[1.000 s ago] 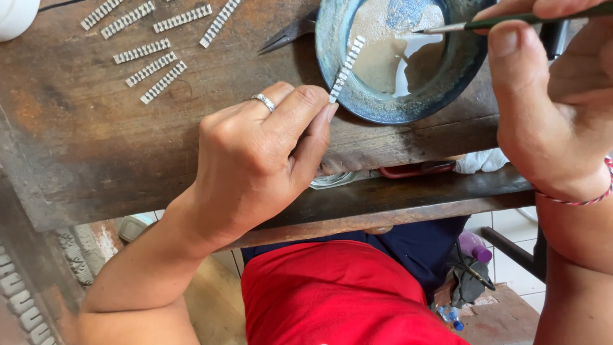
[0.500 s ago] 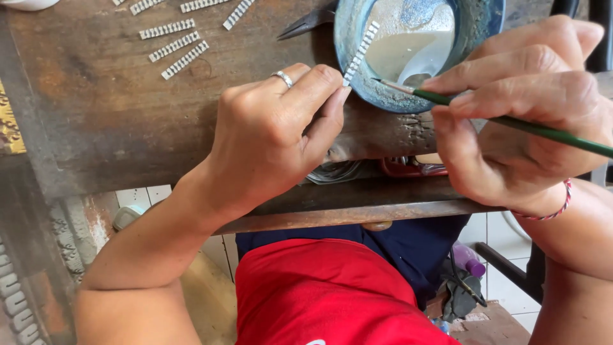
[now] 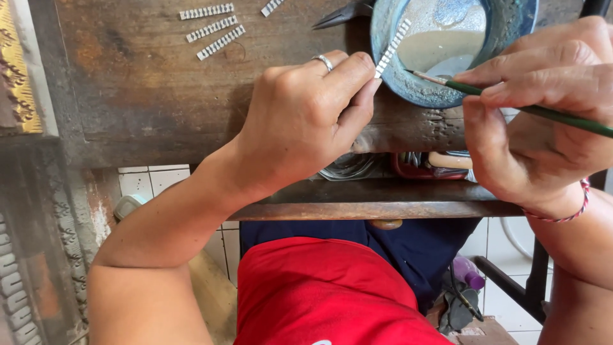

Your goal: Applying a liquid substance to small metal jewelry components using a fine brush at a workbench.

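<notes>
Over the rim of the blue bowl (image 3: 408, 89), a thin ridged silver strip (image 3: 392, 48) is pinched at its lower end by the left hand (image 3: 306, 121). The right hand (image 3: 543, 115) grips a slim green brush (image 3: 536, 110), bristles near the strip. A loose pinch could drop it into the pale liquid (image 3: 440, 48); a heavy stroke could bend it. More strips (image 3: 220, 42) lie on the worn wooden bench (image 3: 140, 96).

1. Right hand (image 3: 543, 121): was raised at the bowl's far right a second ago; now lower and nearer the left hand (image 3: 306, 121).
2. Green-handled brush (image 3: 511, 105): previously lay high across the blue bowl (image 3: 396, 76); its tip now sits close beside the white notched strip (image 3: 393, 48).
3. Strip: now more upright against the bowl rim.
</notes>
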